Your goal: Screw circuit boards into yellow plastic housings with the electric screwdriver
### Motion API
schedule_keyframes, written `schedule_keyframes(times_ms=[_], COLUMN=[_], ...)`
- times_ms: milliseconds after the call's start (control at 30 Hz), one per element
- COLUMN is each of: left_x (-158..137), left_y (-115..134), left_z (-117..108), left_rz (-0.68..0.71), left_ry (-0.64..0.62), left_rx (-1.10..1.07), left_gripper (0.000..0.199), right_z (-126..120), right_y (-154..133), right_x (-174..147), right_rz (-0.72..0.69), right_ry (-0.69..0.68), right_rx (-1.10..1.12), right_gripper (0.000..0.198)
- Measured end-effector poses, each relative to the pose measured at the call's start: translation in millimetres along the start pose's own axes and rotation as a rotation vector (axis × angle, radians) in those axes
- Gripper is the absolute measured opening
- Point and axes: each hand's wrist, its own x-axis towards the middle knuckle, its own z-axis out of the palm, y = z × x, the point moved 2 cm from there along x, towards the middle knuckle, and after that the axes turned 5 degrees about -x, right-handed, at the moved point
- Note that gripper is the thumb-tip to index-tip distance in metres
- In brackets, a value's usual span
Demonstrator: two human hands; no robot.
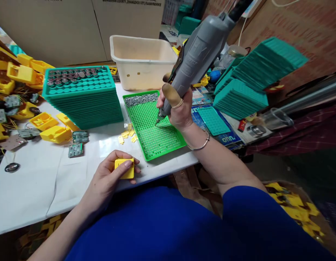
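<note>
The left hand [108, 175] is pinching a square yellow casing [129, 174] between its thumb, which is pressing on the upper face, and its fingers, which are supporting it from beneath, so that the casing is hanging by the front edge of the bench [99, 145]. The right hand [181, 110] is closing its fingers around a grey electric screwdriver [195, 54], with tan finger covers [171, 95] showing on it and a bracelet [202, 145] circling the wrist. The driver is leaning, its bit pointing down at the perforated green tray [146, 119]; I cannot tell whether the bit is touching it. Metal screws [142, 99] are filling the tray's far end. Small yellow pieces [125, 134] are lying just beside its left side. Farther left, a stack of teal trays [86, 105] is standing on the bench, its top one carrying dark round parts [67, 76], and larger yellow housings [56, 134] are lying near two circuit boards [75, 150]. Behind the green tray, a whitish bin [146, 74] is standing upright.
</note>
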Motion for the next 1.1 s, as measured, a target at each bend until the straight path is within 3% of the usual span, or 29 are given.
schedule_keyframes(times_ms=[300,733,967,1100], left_x=[5,10,12,13], left_y=[-4,-10,-10,-12], left_z=[-8,-13,-13,-12], left_rz=[-0.021,-0.008,-0.007,-0.021], left_ry=[-0.049,-0.127,-0.107,-0.102], left_rx=[-0.050,-0.149,-0.199,-0.233], left_gripper=[0.018,0.016,0.020,0.021], right_z=[3,1,6,20], right_y=[0,-4,-50,-82], right_x=[0,1,-8,-35], right_rz=[0.009,-0.087,-0.153,-0.141], right_ry=[0.022,0.024,0.039,-0.068], right_rx=[-0.068,0.073,0.354,0.616], right_gripper=[0.045,0.042,0.040,0.033])
